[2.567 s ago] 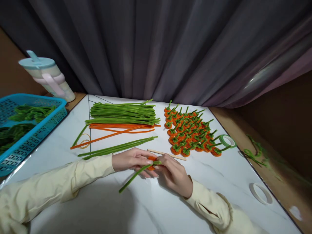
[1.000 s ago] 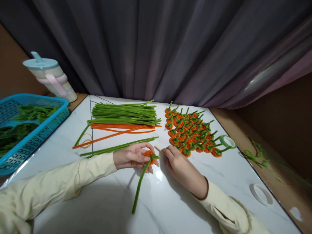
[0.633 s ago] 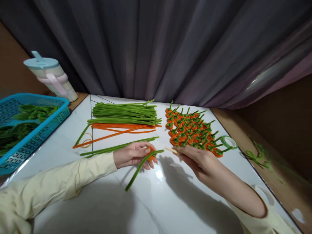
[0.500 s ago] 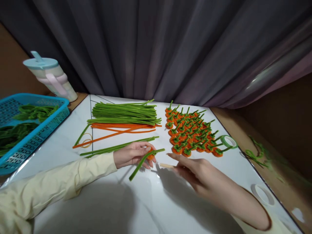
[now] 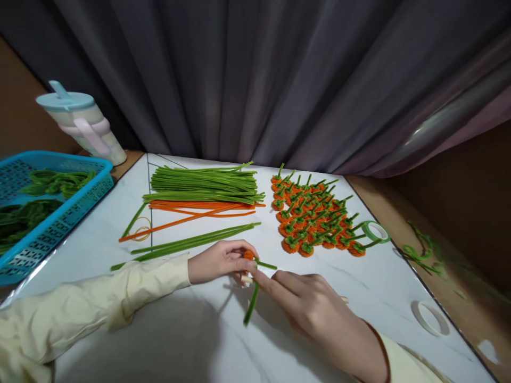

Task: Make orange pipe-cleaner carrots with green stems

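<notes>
My left hand (image 5: 217, 261) is closed around a small orange fuzzy piece (image 5: 248, 255) made of pipe cleaner, pinched between thumb and fingers. A green pipe cleaner (image 5: 251, 306) crosses that piece, one end hanging down and the other pointing right. My right hand (image 5: 309, 300) grips a thin wooden stick (image 5: 247, 279), whose pale tip shows beside the orange piece. The right index fingertip meets the left thumb at the green strand. Most of the stick is hidden behind the right hand.
Behind lie a bundle of green pipe cleaners (image 5: 203, 182) and several orange ones (image 5: 187, 214). Rows of small orange pumpkin-like pieces with green stems (image 5: 311, 215) stand at right, near green tape (image 5: 375, 231) and a white ring (image 5: 430, 318). A blue basket (image 5: 90, 197) and tumbler (image 5: 85, 125) are left.
My right hand has moved left with the wooden stick, up to the orange piece. The green pipe cleaner has turned, its long end now hanging downward.
</notes>
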Motion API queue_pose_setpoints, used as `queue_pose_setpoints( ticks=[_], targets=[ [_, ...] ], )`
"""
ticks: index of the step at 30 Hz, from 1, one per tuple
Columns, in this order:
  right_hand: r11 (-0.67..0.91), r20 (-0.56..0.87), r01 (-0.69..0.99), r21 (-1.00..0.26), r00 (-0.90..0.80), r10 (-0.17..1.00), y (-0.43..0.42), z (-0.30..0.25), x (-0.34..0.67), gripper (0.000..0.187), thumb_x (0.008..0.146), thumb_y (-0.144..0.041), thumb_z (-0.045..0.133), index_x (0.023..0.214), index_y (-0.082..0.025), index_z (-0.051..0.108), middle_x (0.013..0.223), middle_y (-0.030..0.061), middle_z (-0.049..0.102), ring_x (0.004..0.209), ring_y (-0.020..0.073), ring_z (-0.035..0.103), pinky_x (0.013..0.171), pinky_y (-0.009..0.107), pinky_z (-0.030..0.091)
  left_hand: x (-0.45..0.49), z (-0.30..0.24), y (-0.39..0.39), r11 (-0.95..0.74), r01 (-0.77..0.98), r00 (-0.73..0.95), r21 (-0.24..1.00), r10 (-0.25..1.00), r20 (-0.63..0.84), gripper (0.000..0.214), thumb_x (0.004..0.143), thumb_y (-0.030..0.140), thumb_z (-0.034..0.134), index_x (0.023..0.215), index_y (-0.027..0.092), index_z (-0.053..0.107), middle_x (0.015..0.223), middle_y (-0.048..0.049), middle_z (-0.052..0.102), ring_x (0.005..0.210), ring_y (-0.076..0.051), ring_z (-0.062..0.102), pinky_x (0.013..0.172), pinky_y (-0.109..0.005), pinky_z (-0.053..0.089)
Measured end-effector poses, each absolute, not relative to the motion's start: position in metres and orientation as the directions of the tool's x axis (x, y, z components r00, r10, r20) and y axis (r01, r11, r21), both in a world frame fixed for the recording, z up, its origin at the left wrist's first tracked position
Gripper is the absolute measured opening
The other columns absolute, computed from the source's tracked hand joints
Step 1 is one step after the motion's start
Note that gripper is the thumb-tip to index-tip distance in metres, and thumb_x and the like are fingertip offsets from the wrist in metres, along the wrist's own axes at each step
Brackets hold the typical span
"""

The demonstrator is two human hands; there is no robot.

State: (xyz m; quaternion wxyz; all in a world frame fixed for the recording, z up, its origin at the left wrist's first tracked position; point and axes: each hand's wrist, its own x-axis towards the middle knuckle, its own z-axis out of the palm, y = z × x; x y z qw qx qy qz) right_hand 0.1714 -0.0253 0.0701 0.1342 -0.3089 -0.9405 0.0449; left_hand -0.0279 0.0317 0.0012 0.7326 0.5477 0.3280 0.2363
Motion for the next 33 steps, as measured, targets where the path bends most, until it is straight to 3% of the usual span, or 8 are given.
queue_pose_setpoints(
  ticks=[3, 6, 9, 11, 16, 22, 27, 33],
  targets=[
    [0.710, 0.277, 0.589, -0.385, -0.661, 0.698, -0.017, 0.063, 0.175, 0.033, 0.091, -0.014, 0.034, 0.121, -0.015, 0.050, 0.066, 0.0025, 0.057, 0.053, 0.0126, 0.051, 0.047, 0.022, 0.038, -0.027, 0.000, 0.028, 0.250, 0.042, 0.707, 0.967, 0.677, -0.205, 0.030, 0.075, 0.035, 0.064, 0.095, 0.014, 0.059, 0.072, -0.0004, 0.058, 0.062, -0.012, 0.059, 0.064, -0.026, 0.050],
    [0.615, 0.311, 0.548, -0.567, -0.549, 0.776, -0.007, 0.059, 0.175, 0.023, 0.092, -0.021, 0.040, 0.102, -0.016, 0.060, 0.068, 0.0028, 0.060, 0.056, 0.0112, 0.054, 0.051, 0.020, 0.040, -0.028, 0.000, 0.026, 0.242, 0.069, 0.722, 0.968, 0.657, -0.216, 0.028, 0.075, 0.032, 0.064, 0.095, 0.013, 0.059, 0.073, -0.0003, 0.057, 0.062, -0.011, 0.060, 0.068, -0.027, 0.052],
    [0.497, 0.233, 0.537, -0.681, -0.484, 0.843, 0.001, 0.060, 0.174, 0.027, 0.092, -0.027, 0.041, 0.086, -0.016, 0.064, 0.066, 0.0023, 0.061, 0.054, 0.0102, 0.052, 0.052, 0.019, 0.040, -0.028, 0.000, 0.026, 0.268, 0.060, 0.722, 0.961, 0.654, -0.228, 0.029, 0.075, 0.030, 0.065, 0.097, 0.013, 0.057, 0.074, -0.0008, 0.058, 0.065, -0.011, 0.061, 0.070, -0.028, 0.052],
    [0.392, 0.105, 0.552, -0.736, -0.479, 0.872, 0.002, 0.064, 0.173, 0.030, 0.092, -0.032, 0.041, 0.088, -0.015, 0.066, 0.060, 0.0006, 0.058, 0.051, 0.0093, 0.049, 0.050, 0.018, 0.038, -0.028, -0.001, 0.025, 0.294, 0.044, 0.726, 0.955, 0.647, -0.233, 0.030, 0.075, 0.030, 0.065, 0.097, 0.013, 0.056, 0.076, -0.0015, 0.059, 0.067, -0.012, 0.061, 0.071, -0.030, 0.052],
    [0.197, -0.152, 0.559, -0.805, -0.516, 0.843, -0.001, 0.072, 0.174, 0.040, 0.089, -0.039, 0.045, 0.117, -0.013, 0.057, 0.058, -0.0014, 0.056, 0.050, 0.0073, 0.044, 0.047, 0.016, 0.033, -0.028, 0.000, 0.026, 0.351, -0.037, 0.725, 0.936, 0.654, -0.216, 0.037, 0.071, 0.031, 0.069, 0.098, 0.015, 0.050, 0.080, -0.0010, 0.058, 0.072, -0.013, 0.060, 0.071, -0.032, 0.052],
    [-0.012, -0.323, 0.477, -0.879, -0.577, 0.750, 0.006, 0.083, 0.181, 0.043, 0.085, -0.041, 0.050, 0.116, -0.013, 0.053, 0.057, -0.0018, 0.055, 0.048, 0.0072, 0.042, 0.045, 0.017, 0.031, -0.027, 0.004, 0.024, 0.354, -0.103, 0.724, 0.930, 0.667, -0.174, 0.033, 0.072, 0.032, 0.068, 0.089, 0.017, 0.043, 0.076, 0.0012, 0.057, 0.070, -0.011, 0.060, 0.067, -0.028, 0.052],
    [-0.123, -0.363, 0.441, -0.889, -0.515, 0.776, 0.011, 0.085, 0.183, 0.041, 0.082, -0.045, 0.054, 0.107, -0.012, 0.053, 0.054, -0.0029, 0.054, 0.045, 0.0059, 0.039, 0.042, 0.017, 0.026, -0.028, 0.000, 0.023, 0.320, -0.072, 0.736, 0.944, 0.656, -0.166, 0.026, 0.074, 0.031, 0.066, 0.084, 0.014, 0.049, 0.073, -0.0011, 0.059, 0.071, -0.013, 0.062, 0.068, -0.030, 0.053],
    [-0.051, -0.331, 0.448, -0.892, -0.573, 0.750, 0.005, 0.082, 0.179, 0.034, 0.083, -0.044, 0.053, 0.098, -0.014, 0.056, 0.059, -0.0011, 0.058, 0.051, 0.0070, 0.044, 0.047, 0.017, 0.031, -0.030, 0.000, 0.025, 0.312, -0.087, 0.738, 0.946, 0.658, -0.149, 0.029, 0.074, 0.035, 0.066, 0.087, 0.014, 0.050, 0.073, -0.0017, 0.061, 0.068, -0.012, 0.061, 0.066, -0.028, 0.053]
  ],
)
